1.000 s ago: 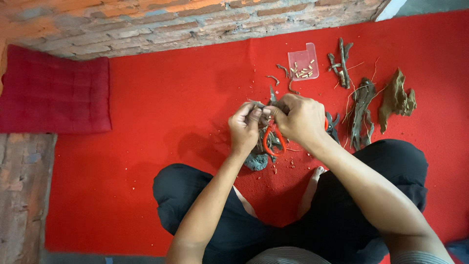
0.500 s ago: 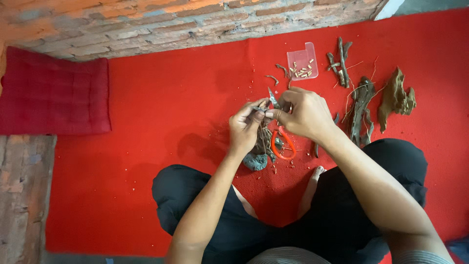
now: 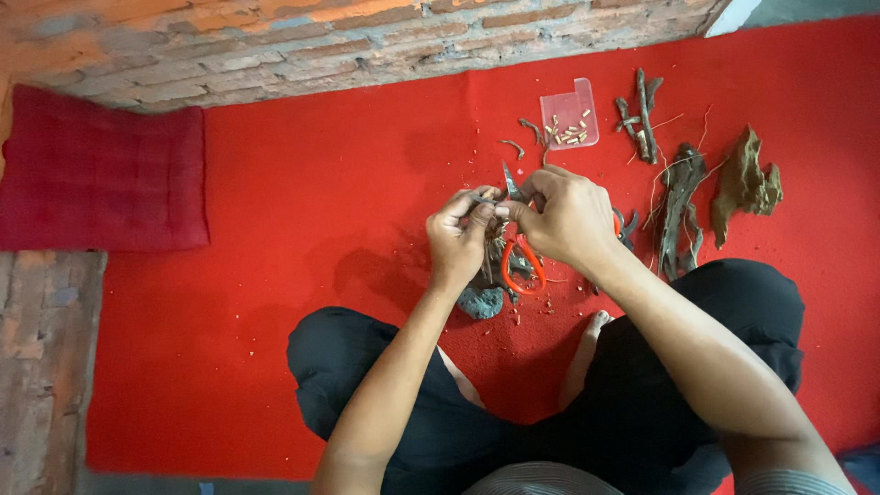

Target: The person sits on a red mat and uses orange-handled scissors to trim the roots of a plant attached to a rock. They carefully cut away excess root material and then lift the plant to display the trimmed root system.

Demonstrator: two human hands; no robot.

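Head view: my right hand (image 3: 568, 215) has risen from the driftwood piece (image 3: 490, 275) on the red carpet (image 3: 302, 211), gripping orange-handled pliers (image 3: 518, 261), tip up, while my left hand (image 3: 458, 234) keeps pinching a thin twig (image 3: 483, 198) against them.

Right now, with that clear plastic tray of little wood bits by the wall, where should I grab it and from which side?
Take the clear tray by its near bottom edge, coming from the person's side. It lies flat on the red carpet, the small pieces sit toward its middle, and twigs crowd its left edge, so the near rim looks freest. Keep it level.
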